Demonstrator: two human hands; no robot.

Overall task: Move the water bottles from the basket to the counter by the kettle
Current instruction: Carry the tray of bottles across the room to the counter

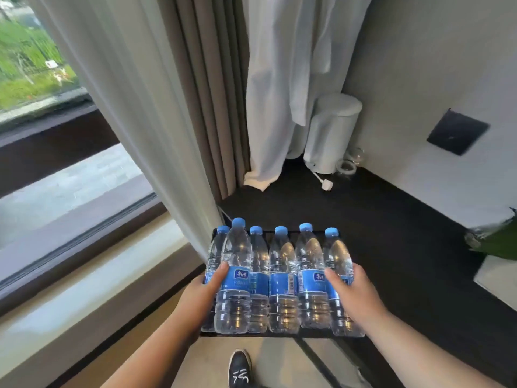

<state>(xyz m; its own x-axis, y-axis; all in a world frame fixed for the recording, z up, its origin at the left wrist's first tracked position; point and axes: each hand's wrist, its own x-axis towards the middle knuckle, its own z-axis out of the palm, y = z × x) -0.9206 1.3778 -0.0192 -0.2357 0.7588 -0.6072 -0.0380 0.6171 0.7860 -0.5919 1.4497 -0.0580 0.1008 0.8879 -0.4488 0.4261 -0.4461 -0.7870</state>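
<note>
Several clear water bottles (pixel 282 281) with blue caps and blue labels stand side by side in a black wire basket (pixel 279 333) at the lower middle. My left hand (pixel 201 298) presses against the leftmost bottles, thumb across a label. My right hand (pixel 355 295) clasps the rightmost bottle (pixel 340 264) from the other side. The row is squeezed between both hands above the near edge of a dark counter (pixel 391 247). A white kettle (pixel 333 133) stands in the counter's far corner with its cord and plug (pixel 326 186) lying loose.
Two small glass cups (pixel 348 163) sit right of the kettle. A white robe (pixel 279 107) and curtains (pixel 173 107) hang at the back, with a window on the left. A dark wall panel (pixel 457 131) is at right. My shoe (pixel 239 368) shows on the floor below.
</note>
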